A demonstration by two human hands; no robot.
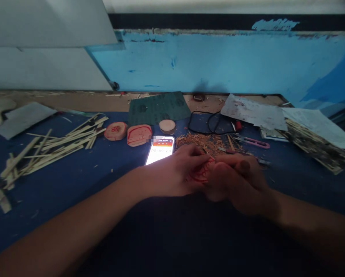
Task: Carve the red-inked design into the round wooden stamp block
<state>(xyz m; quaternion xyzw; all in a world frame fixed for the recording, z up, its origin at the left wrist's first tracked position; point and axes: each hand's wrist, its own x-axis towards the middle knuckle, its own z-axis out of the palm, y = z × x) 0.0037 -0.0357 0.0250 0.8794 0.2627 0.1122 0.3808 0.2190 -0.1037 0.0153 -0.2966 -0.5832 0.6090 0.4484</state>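
Note:
My left hand (181, 169) is closed around a small carved wood piece (203, 171) with red lines on its face. My right hand (238, 177) presses up against the same piece from the right, its fingers curled. A rounded brown end, like that of a wooden-handled carving tool (244, 166), shows in the right fist; its tip is hidden. Beyond my hands lies a heap of reddish-brown wood shavings (201, 140). A lit phone (161, 150) showing a timer lies by my left wrist.
Several wooden strips (65, 140) lie at left. Red-marked wood blocks (139, 134), a pale wood disc (167, 126) and green sandpaper (159, 107) sit behind the phone. At right are a black cord (204, 122), a pink-handled cutter (256, 142) and stained paper (253, 111).

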